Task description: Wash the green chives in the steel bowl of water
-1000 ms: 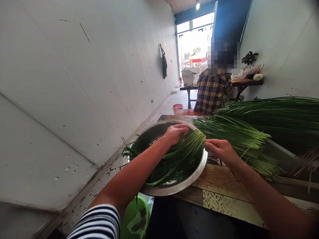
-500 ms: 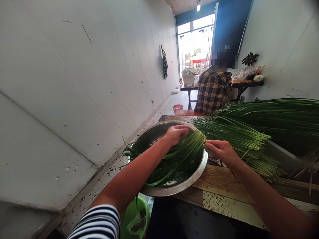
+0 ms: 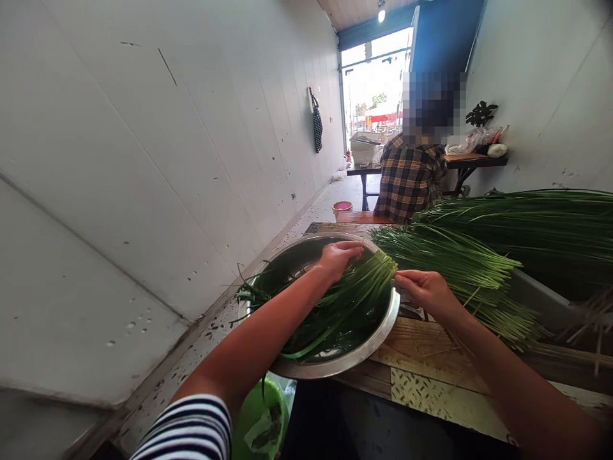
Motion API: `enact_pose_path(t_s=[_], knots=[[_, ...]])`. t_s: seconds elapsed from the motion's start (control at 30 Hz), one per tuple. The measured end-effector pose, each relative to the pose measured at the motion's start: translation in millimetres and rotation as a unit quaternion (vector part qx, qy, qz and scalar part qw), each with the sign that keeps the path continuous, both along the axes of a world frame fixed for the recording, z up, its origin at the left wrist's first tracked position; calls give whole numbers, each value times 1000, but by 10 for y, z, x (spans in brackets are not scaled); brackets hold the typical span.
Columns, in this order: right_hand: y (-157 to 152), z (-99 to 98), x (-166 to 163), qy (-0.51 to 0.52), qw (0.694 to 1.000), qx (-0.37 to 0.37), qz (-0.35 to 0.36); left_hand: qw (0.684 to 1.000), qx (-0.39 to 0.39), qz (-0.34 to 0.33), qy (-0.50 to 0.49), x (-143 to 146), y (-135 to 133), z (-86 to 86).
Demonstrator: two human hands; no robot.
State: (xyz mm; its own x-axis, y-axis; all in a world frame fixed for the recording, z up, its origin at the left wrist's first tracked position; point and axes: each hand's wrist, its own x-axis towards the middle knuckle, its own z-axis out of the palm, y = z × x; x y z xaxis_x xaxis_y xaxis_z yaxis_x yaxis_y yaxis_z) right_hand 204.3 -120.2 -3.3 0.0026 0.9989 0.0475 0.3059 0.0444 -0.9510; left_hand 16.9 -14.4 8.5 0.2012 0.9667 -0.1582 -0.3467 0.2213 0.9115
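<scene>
A large steel bowl (image 3: 378, 338) sits on the wooden table's left end, filled with a bundle of green chives (image 3: 345, 306). My left hand (image 3: 338, 257) lies flat on top of the chives near their cut ends, fingers stretched out. At the bowl's right rim my right hand (image 3: 424, 287) has its fingers curled, pinching at the cut ends of the bundle. Whether it grips a stalk is hard to see.
Long piles of chives (image 3: 460, 262) cover the table to the right. A person in a plaid shirt (image 3: 409, 179) sits ahead with their back to me. A green bucket (image 3: 261, 421) stands below the bowl. The white wall runs along the left.
</scene>
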Motion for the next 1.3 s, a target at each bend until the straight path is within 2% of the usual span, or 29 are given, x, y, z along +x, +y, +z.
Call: enact_pose_path(t_s=[0.43, 0.73, 0.83, 0.93, 1.03, 1.1, 1.17, 1.23, 1.3], knots=[[-10, 0, -5, -33, 999, 34, 1, 998, 45, 30, 31, 26, -19, -43], [-5, -35, -6, -19, 999, 34, 9, 998, 57, 11, 39, 31, -36, -41], [-8, -32, -32, -21, 999, 40, 6, 993, 87, 3, 85, 39, -83, -52], [13, -61, -14, -44, 997, 67, -4, 976, 133, -54, 162, 7, -125, 21], [31, -94, 62, -100, 990, 99, 3, 960, 138, -136, 201, -99, -76, 128], [-1, -70, 100, -134, 985, 110, 21, 956, 141, -122, 226, -193, 11, 137], [-88, 6, 89, -159, 976, 140, 44, 942, 154, -73, 289, -278, 113, 66], [-219, 111, 17, -182, 961, 198, 64, 909, 170, -45, 378, -338, 199, -52], [-358, 204, -92, -198, 937, 272, 95, 860, 191, -51, 470, -373, 251, -164]])
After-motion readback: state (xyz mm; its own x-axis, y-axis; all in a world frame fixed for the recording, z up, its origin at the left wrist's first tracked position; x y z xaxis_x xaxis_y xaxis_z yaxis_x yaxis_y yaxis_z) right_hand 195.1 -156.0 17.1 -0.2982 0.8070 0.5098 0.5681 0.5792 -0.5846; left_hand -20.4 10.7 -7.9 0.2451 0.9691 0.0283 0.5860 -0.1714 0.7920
